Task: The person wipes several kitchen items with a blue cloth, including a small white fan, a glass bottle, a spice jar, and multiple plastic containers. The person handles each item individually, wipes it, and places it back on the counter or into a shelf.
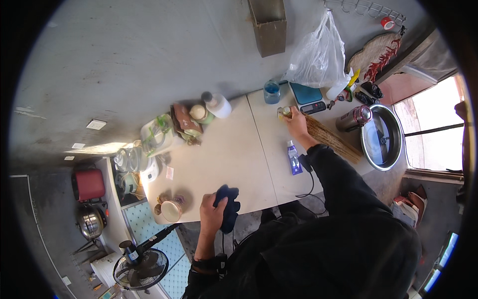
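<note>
My left hand [213, 213] grips a dark blue cloth [228, 209] at the near edge of the pale table [231, 157]. Left of it, a patterned cup [171, 211] stands near the table's corner. Further out on the right, my right hand [297, 123] is closed round a small jar or bottle [285, 112] with a greenish-yellow label, mostly hidden by the fingers. A straw whisk broom [332, 136] lies beside that hand. Nearer me is a purple and white tube [294, 159], next to a black plug and cable [307, 163].
Along the wall stand a jar of blue liquid [272, 93], a kitchen scale [307, 95], a white pump bottle [218, 106] and a green-and-white plastic bag [158, 134]. A steel flask [353, 119] and metal basin [381, 137] are at right. A fan [141, 267] stands lower left.
</note>
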Demonstrator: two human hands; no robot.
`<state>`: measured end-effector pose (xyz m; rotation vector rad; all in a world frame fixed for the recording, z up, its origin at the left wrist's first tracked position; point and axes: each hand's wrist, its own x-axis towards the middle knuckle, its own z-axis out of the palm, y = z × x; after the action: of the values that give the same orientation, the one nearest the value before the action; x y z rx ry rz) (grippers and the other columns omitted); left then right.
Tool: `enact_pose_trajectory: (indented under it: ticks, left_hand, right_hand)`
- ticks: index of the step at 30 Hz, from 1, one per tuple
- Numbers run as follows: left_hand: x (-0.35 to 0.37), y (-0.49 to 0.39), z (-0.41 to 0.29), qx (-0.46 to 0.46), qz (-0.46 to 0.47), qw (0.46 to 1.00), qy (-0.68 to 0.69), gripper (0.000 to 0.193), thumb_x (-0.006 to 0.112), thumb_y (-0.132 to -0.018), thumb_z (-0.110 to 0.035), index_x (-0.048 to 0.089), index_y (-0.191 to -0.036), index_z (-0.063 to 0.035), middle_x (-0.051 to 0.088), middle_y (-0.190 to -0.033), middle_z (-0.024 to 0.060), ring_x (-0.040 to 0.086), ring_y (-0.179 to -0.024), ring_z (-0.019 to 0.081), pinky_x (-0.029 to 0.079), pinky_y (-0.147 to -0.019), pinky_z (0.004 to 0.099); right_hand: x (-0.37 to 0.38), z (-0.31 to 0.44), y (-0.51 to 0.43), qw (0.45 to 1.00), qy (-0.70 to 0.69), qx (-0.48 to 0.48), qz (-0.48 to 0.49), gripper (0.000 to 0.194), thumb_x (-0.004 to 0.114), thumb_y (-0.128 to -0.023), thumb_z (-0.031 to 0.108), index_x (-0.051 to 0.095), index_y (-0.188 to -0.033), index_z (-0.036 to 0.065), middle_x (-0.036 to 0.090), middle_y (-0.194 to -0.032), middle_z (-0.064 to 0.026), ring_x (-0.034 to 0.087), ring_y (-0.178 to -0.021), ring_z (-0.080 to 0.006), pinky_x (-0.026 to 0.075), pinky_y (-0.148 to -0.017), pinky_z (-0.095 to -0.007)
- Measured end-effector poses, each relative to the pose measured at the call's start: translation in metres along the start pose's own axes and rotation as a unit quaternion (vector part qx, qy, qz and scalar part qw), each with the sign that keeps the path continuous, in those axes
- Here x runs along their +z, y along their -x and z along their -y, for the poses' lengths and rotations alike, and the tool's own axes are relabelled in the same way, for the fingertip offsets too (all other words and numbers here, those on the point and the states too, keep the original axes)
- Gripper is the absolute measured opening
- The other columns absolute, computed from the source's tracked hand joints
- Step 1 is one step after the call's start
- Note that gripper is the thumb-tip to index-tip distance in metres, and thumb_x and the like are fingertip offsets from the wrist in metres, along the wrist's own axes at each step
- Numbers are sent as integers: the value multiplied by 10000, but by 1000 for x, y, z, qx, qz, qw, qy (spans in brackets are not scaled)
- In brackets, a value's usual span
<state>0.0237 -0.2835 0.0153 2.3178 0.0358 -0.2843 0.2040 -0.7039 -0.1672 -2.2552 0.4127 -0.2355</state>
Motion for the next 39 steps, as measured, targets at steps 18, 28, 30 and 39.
enact_pose_trajectory:
  ticks: [18, 28, 30, 39]
  left_hand:
    - [6, -10, 3, -49, -18, 998, 39, 287, 779, -952, -177, 761, -1187, -15, 701, -1083, 202, 692, -1026, 392, 550, -908, 441]
    - [-11, 19, 1, -61, -51, 994, 81, 269, 771, -966, -141, 749, -1190, 6, 695, -1103, 176, 691, -1050, 345, 541, -931, 398]
    - [-18, 22, 5, -62, -54, 993, 87, 269, 769, -969, -136, 749, -1197, 5, 696, -1102, 169, 691, -1053, 332, 539, -933, 392]
    - [-99, 17, -42, 90, -184, 969, 138, 377, 773, -932, -66, 698, -1294, 10, 662, -1172, 178, 673, -1063, 331, 539, -944, 382]
  right_hand:
    - [31, 111, 27, 989, -24, -141, 40, 682, 843, -908, 217, 532, -1480, 18, 591, -1405, -195, 541, -1334, -377, 450, -1142, -493]
    - [163, 217, -79, 965, -108, -224, 83, 768, 854, -871, 337, 505, -1462, -6, 675, -1370, -193, 605, -1276, -437, 524, -1063, -514]
    - [157, 219, -76, 957, -161, -189, 149, 573, 810, -943, 268, 544, -1363, -18, 733, -1195, -169, 716, -1051, -320, 581, -934, -442]
    - [-50, 312, 97, 735, -472, -56, 484, 411, 661, -1079, 244, 539, -1443, 99, 674, -999, -4, 687, -821, -120, 491, -663, -298]
